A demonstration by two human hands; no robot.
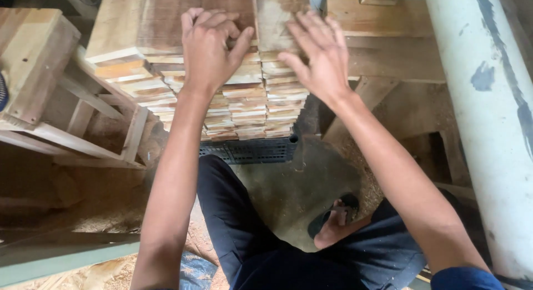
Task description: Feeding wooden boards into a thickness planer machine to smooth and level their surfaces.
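A tall stack of thin wooden boards (pixel 244 95) stands in front of me on a black plastic crate (pixel 250 150). My left hand (pixel 208 48) rests on the top of the stack, fingers curled over the near edge of the top board. My right hand (pixel 316 54) lies flat and spread on the top of the right-hand column of boards, fingers apart. Neither hand lifts a board clear of the pile.
A wooden frame (pixel 72 112) stands at the left. A thick pale pipe (pixel 488 118) runs down the right side. More planks (pixel 383 23) lie behind the stack. My dark trousers and one foot in a sandal (pixel 336 218) are below, on a sawdust-covered floor.
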